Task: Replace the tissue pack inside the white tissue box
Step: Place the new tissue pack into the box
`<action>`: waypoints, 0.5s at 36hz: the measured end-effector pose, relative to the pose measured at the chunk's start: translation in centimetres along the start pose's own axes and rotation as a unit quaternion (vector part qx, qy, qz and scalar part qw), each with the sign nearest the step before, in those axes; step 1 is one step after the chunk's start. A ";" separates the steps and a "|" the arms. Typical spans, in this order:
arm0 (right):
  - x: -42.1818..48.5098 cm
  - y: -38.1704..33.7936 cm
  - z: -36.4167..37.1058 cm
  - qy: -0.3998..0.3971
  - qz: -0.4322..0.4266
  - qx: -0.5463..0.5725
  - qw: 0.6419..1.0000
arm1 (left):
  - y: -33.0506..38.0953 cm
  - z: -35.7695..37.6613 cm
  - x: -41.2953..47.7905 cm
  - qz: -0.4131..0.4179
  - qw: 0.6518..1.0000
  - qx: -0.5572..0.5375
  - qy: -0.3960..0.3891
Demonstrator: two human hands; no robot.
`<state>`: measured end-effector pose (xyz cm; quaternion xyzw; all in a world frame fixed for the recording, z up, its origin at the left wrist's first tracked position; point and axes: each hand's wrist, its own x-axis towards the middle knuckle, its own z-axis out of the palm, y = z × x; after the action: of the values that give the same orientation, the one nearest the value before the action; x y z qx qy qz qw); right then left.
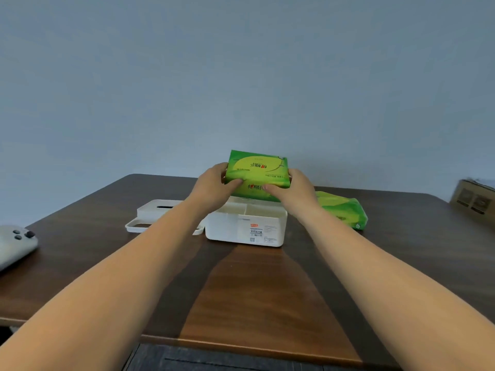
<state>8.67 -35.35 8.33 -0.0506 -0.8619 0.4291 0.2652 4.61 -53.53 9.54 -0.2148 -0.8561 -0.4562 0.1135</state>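
I hold the green plastic-wrapped tissue pack (257,174) by its ends, left hand (214,184) and right hand (290,190) closed on it, directly above the open white plastic tissue box (246,226) (long axes roughly parallel, I judge).
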 end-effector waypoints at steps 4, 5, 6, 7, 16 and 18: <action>0.7 0.4 1.6 0.010 0.008 -0.022 1.000 | -1.8 0.1 1.5 0.007 1.000 0.010 -0.011; 0.8 0.7 1.9 0.014 0.012 -0.035 0.999 | -2.2 0.3 1.8 0.010 1.000 0.019 -0.011; 0.9 0.9 2.2 0.018 0.016 -0.049 0.999 | -2.6 0.5 2.0 0.008 0.999 0.032 -0.012; 1.0 1.1 2.5 0.023 0.017 -0.061 0.998 | -3.0 0.7 2.1 0.004 0.999 0.042 -0.011; 1.6 3.1 3.6 0.000 0.035 -0.150 0.988 | -4.3 1.8 2.3 -0.032 0.991 0.128 -0.019; 1.9 3.2 3.7 -0.013 0.033 -0.147 0.989 | -4.5 1.7 2.4 -0.047 0.986 0.160 -0.030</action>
<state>4.72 -35.34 4.84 -0.1122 -0.9168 0.3070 0.2297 0.38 -53.69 6.23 -0.1667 -0.9303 -0.3114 0.0991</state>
